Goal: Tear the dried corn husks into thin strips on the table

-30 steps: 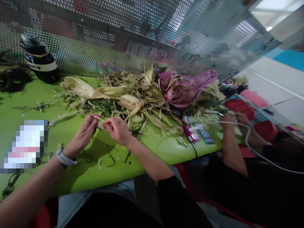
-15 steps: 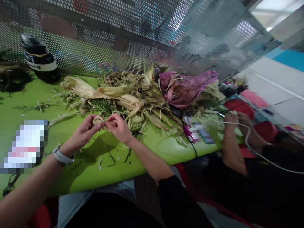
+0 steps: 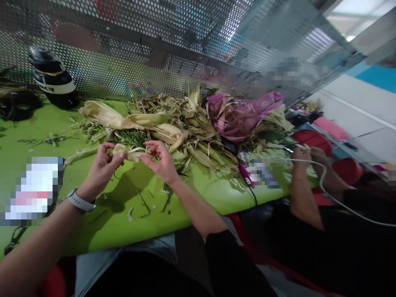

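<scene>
Above the table's near part, my left hand [image 3: 107,165] pinches a pale strip of corn husk [image 3: 133,155] between thumb and fingers. The husk is curled at the left hand and stretches toward the right one. My right hand [image 3: 161,163] is at its other end, thumb and fingers apart; whether the thumb touches the strip is hard to tell. Just beyond both hands lies a heap of dried corn husks [image 3: 198,130], with a large bundled husk [image 3: 103,115] on its left and green sprigs [image 3: 131,138] among it.
A dark bottle [image 3: 54,78] stands at back left, a phone [image 3: 34,187] lies at left. A pink plastic bag [image 3: 244,117] rests on the heap before a perforated metal panel [image 3: 173,45]. At right are a magenta tool [image 3: 246,174] with a cord and another person's hands [image 3: 305,156].
My hands have moved apart, and the right fingers have spread from their pinch. More of the corn husk strip now shows between the hands.
</scene>
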### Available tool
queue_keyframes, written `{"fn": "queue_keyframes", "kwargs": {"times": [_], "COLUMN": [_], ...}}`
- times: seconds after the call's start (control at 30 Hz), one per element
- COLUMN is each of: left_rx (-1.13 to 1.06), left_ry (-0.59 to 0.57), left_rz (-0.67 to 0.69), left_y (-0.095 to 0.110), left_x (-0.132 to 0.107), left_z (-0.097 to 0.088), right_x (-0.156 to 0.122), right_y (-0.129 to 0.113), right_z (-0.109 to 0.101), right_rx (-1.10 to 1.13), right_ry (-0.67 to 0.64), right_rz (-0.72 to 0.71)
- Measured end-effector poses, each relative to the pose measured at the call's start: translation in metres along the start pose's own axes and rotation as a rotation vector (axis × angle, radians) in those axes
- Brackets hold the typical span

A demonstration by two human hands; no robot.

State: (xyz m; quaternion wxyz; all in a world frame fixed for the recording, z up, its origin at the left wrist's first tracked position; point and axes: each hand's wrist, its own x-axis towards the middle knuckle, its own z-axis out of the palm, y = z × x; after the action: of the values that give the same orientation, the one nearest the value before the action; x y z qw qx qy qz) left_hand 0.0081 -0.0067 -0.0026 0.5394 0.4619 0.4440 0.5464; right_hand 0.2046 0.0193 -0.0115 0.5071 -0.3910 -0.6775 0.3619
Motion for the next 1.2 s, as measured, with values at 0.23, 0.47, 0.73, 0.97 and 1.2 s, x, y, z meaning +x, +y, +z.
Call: {"fn": "queue_keyframes", "kwargs": {"times": [0.23,0.47,0.73,0.97,1.2], "left_rx": [-0.132,-0.074,0.099,0.273,0.291], "left_ry": [0.008,0.126,0.177,-0.022,-0.086], "left_rz": [-0.07,-0.021,0.036,0.046,0.039], "left_y": [0.0,-0.001,-0.006,-0.014,-0.009], "left_x": [0.002,0.005,0.003,0.0,-0.004], "left_z": [0.0,0.0,0.005,0.005,0.009], "right_x": [0.003,0.003,-0.01,-0.013,-0.01], "right_y": [0.002,0.007,0.004,0.004,-0.001], "right_z": [-0.005,0.0,0.011,0.015,0.011], "right_rx": [-0.055,-0.093,-0.266,0.023,0.159], "right_ry": [-0.064,-0.14,-0.145,-0.061,-0.064], "right_rz": [0.034,0.041,-0.336,-0.059,0.116]}}
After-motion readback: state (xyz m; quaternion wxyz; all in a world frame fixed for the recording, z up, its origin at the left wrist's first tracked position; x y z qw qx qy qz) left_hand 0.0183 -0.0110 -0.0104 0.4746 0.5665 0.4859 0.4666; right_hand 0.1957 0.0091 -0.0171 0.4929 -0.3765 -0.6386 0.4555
